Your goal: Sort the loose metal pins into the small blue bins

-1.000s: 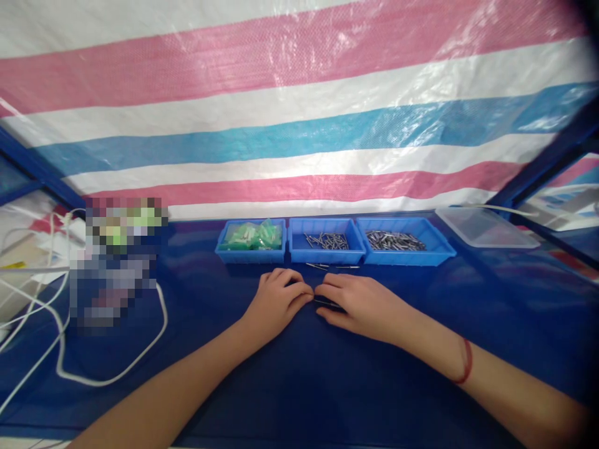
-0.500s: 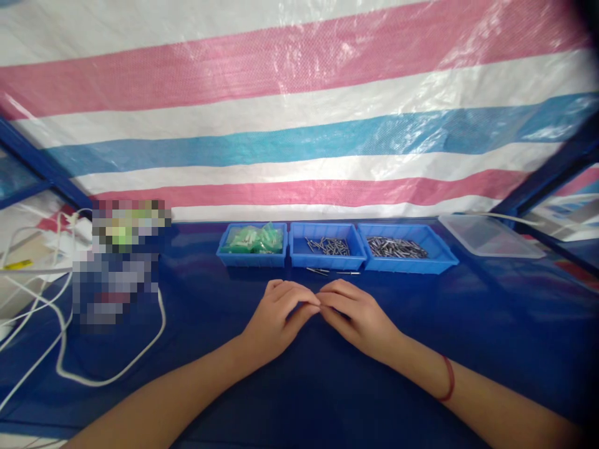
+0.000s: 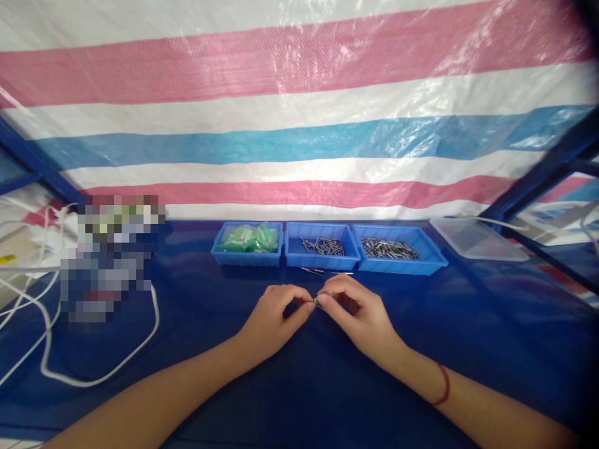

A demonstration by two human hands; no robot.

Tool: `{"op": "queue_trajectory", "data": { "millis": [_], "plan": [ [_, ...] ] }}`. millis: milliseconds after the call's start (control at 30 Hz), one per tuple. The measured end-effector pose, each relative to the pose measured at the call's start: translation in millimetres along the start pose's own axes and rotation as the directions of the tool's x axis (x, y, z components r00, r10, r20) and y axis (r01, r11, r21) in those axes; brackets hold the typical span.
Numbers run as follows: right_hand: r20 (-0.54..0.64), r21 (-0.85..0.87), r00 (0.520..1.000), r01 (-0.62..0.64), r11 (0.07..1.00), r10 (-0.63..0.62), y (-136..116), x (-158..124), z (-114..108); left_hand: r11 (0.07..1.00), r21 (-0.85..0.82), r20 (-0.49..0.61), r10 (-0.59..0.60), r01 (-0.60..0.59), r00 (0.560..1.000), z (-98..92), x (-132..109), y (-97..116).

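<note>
My left hand (image 3: 276,318) is closed in a pinch, thumb against forefinger, and whatever lies between the tips is too small to make out. Its fingertips meet those of my right hand (image 3: 358,312), which pinches a small slim metal pin (image 3: 319,304). Only a short stretch of this pin shows; the rest is behind the fingers. Just beyond the hands, a few slim metal pins (image 3: 312,271) lie on the dark blue table (image 3: 299,393). Farther back, the middle blue bin (image 3: 322,259) holds several similar metal pins (image 3: 330,247).
A left blue bin (image 3: 246,259) contains green and clear plastic bags (image 3: 248,237). The right blue bin (image 3: 397,267) holds many metal pieces (image 3: 390,248). A translucent lid (image 3: 477,240) lies at the right. White cables (image 3: 98,381) loop across the left side; a striped sheet (image 3: 290,146) hangs behind.
My right fingers have shifted and the thumb has come up, so a bit of the metal pin now shows. The left pinch has rounded. The camera view has turned slightly to the right.
</note>
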State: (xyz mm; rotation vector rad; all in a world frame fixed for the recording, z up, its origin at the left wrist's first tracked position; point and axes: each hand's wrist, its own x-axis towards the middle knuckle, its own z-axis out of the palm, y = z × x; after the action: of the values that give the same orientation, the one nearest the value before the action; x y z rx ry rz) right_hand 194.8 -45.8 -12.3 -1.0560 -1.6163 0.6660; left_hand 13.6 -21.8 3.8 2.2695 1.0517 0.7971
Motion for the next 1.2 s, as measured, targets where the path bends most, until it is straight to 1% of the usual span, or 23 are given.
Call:
{"op": "queue_trajectory", "data": {
  "millis": [100, 200, 267, 367, 567, 633, 733, 800, 867, 933, 967, 1000, 1067, 1133, 1167, 1200],
  "plan": [
    [0.003, 0.001, 1.0, 0.02, 1.0, -0.02, -1.4, -1.1, 1.8, 1.0, 0.002, 0.036, 0.011, -0.011, 0.999, 0.9, 0.6, -2.3],
    [0.026, -0.02, 0.998, 0.054, 0.998, -0.053, -2.7, -2.0, 3.5, 0.997, -0.013, 0.1, 0.073, -0.072, 0.992, 0.7, 1.2, -4.6],
    [0.042, -0.032, 0.997, 0.069, 0.997, -0.068, -4.0, -2.2, 3.5, 0.995, -0.018, 0.116, 0.101, -0.1, 0.988, 0.6, 1.1, -5.5],
    [0.051, -0.053, 0.995, 0.086, 0.995, -0.083, -6.1, -1.3, 1.2, 0.995, -0.026, 0.081, 0.099, -0.097, 0.992, 0.2, 1.0, -5.9],
    [0.057, -0.104, 0.993, 0.107, 0.989, -0.101, -5.3, 1.6, -4.1, 0.996, -0.073, -0.031, 0.04, -0.042, 0.999, -3.5, 2.3, -7.8],
    [0.077, -0.142, 0.99, 0.126, 0.982, -0.116, -5.0, 2.7, -4.8, 0.996, -0.077, -0.06, 0.031, -0.036, 0.998, -4.6, 2.6, -8.7],
    [0.127, -0.221, 0.979, 0.185, 0.958, -0.16, -5.8, 7.6, -9.3, 0.999, -0.033, -0.077, 0.04, -0.043, 0.996, -5.7, 2.7, -10.5],
    [0.119, -0.294, 0.975, 0.213, 0.932, -0.186, -5.5, 14.4, -18.3, 0.997, 0.026, -0.058, 0.071, -0.07, 0.996, -6.5, 2.7, -12.1],
    [0.051, -0.398, 0.978, 0.207, 0.894, -0.204, -1.9, 23.7, -34.3, 0.988, 0.1, 0.006, 0.12, -0.12, 0.993, -7.3, 2.7, -13.6],
    [-0.053, -0.531, 0.973, 0.162, 0.832, -0.223, 6.4, 33.5, -56.4, 0.968, 0.173, 0.102, 0.164, -0.18, 0.981, -7.9, 2.5, -14.6],
    [-0.1, -0.598, 0.971, 0.117, 0.793, -0.218, 12.3, 37.9, -68.7, 0.956, 0.207, 0.154, 0.178, -0.208, 0.972, -7.9, 2.4, -14.9],
    [-0.151, -0.667, 0.965, 0.062, 0.743, -0.216, 19.2, 41.6, -81.1, 0.943, 0.236, 0.205, 0.186, -0.233, 0.961, -7.7, 2.1, -15.0],
    [-0.255, -0.799, 0.942, -0.077, 0.596, -0.22, 34.0, 46.7, -103.7, 0.924, 0.279, 0.279, 0.183, -0.262, 0.943, -6.8, 1.5, -14.9],
    [-0.266, -0.876, 0.945, -0.154, 0.458, -0.191, 46.7, 49.2, -119.7, 0.917, 0.296, 0.317, 0.169, -0.267, 0.933, -5.8, 0.9, -14.8],
    [-0.275, -0.89, 0.945, -0.18, 0.419, -0.178, 50.9, 49.7, -124.3, 0.918, 0.298, 0.32, 0.163, -0.262, 0.933, -5.4, 0.8, -14.8],
    [-0.279, -0.895, 0.946, -0.194, 0.402, -0.166, 53.2, 49.9, -126.6, 0.92, 0.295, 0.315, 0.159, -0.256, 0.935, -5.0, 0.8, -15.0]
  ]
}}
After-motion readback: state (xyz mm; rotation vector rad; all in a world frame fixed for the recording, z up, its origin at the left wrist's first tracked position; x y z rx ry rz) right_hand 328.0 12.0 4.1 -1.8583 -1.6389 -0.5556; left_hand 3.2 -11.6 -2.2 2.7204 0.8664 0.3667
